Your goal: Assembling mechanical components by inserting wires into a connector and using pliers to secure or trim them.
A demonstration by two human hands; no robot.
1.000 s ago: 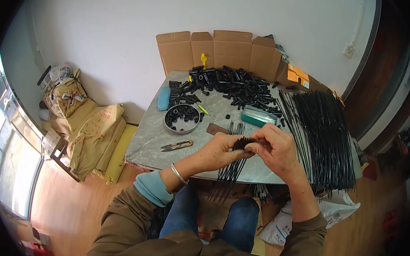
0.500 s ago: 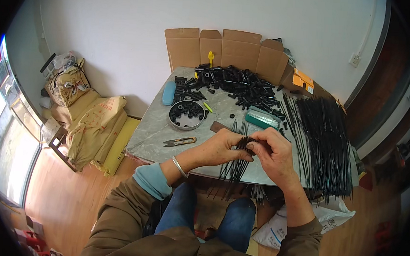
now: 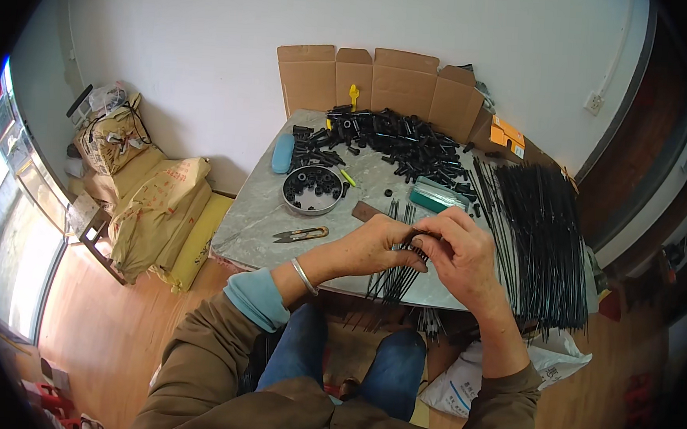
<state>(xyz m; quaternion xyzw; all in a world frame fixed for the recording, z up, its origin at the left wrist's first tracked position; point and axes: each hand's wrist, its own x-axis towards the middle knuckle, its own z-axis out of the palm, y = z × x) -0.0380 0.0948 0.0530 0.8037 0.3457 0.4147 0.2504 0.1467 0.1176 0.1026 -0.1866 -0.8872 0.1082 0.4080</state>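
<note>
Over the table's near edge, my left hand (image 3: 381, 244) is closed around a bundle of thin black rods (image 3: 394, 284), thumb on top. The rods stick out above and below the fingers, their lower ends hanging past the edge. From the right, my right hand (image 3: 463, 249) pinches at the same bundle with thumb and forefinger, touching the left fingers. What exactly lies between those fingertips is partly hidden. Beside the hands are a brown flat piece (image 3: 366, 211) and a green box with a clear top (image 3: 441, 195).
A round tin (image 3: 310, 203) of black rings and thread snips (image 3: 303, 235) lie left on the grey table (image 3: 252, 236). Behind are a blue case (image 3: 283, 154), a heap of black tubular parts (image 3: 418, 144) and cardboard (image 3: 403, 80). A large stack of black rods (image 3: 542, 242) covers the right side.
Both hands stay at the bundle. My right hand has tilted slightly, its fingers shifting a little over the rods. The view has moved slightly.
</note>
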